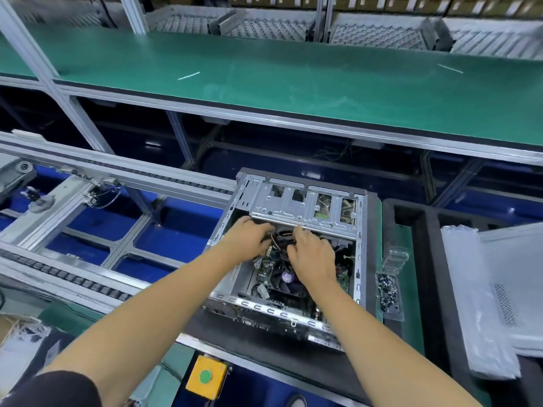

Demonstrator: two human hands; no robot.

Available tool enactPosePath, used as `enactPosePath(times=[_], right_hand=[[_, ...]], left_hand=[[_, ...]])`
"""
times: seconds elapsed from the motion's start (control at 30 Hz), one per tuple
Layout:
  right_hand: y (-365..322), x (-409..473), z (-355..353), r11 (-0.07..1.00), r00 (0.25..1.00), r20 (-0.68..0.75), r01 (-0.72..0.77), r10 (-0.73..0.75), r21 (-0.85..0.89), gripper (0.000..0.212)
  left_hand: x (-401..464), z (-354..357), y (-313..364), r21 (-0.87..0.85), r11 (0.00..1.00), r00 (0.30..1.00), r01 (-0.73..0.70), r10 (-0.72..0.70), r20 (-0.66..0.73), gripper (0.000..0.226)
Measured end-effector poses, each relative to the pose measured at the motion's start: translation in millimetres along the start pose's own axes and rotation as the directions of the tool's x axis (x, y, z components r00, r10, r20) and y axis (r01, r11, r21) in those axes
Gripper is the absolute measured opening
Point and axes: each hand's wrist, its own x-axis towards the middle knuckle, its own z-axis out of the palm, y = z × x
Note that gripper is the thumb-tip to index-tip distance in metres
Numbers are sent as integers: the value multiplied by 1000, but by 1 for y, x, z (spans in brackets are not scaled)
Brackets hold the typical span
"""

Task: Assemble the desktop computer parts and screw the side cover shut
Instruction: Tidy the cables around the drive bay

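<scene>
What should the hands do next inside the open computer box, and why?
Probably tuck or plug in the loose wires first. Both the left hand and the right hand are in the open case, fingers among cables just under the metal drive cage. The side cover lies off to the right, so closing looks premature.

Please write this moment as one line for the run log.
stage: cabling inside open computer case | left hand: on cables | right hand: on cables | side cover: off, right of case | screws: in tray
</scene>
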Motion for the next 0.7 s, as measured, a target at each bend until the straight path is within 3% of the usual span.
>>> enactPosePath(times=[0.07, 0.13, 0.17, 0.23, 0.27, 0.37, 0.53, 0.7], right_hand=[[8, -12, -9, 997, 1000, 28, 15, -14, -72, 25], [19, -24, -18, 993, 1000, 28, 3, 1, -118, 31], [23, -30, -22, 992, 999, 36, -34, 39, -124, 34], [26, -42, -29, 983, 988, 44, -138, 145, -122, 39], [26, -49, -33, 975, 982, 40, -180, 187, -127, 40], [24, -73, -37, 956, 964, 59, -247, 259, -159, 43], [28, -82, -37, 943, 951, 30, -302, 309, -136, 34], [31, -74, -42, 933, 933, 45, -357, 358, -38, 20]], left_hand=[[-18, 1, -15, -30, 999, 991, 38, -42, -130, 38], [-36, 4, -29, -78, 985, 942, 153, -170, -290, 42], [-46, 4, -36, -168, 958, 917, 234, -274, -290, 50], [-58, 6, -47, -393, 846, 887, 361, -441, -135, 64], [-61, 8, -50, -462, 798, 887, 387, -459, -48, 66], [-61, 8, -50, -542, 789, 933, 288, -360, -28, 61], [-50, 11, -53, -546, 787, 927, 287, -372, -49, 43], [-43, 10, -52, -574, 783, 937, 239, -340, -73, 41]])
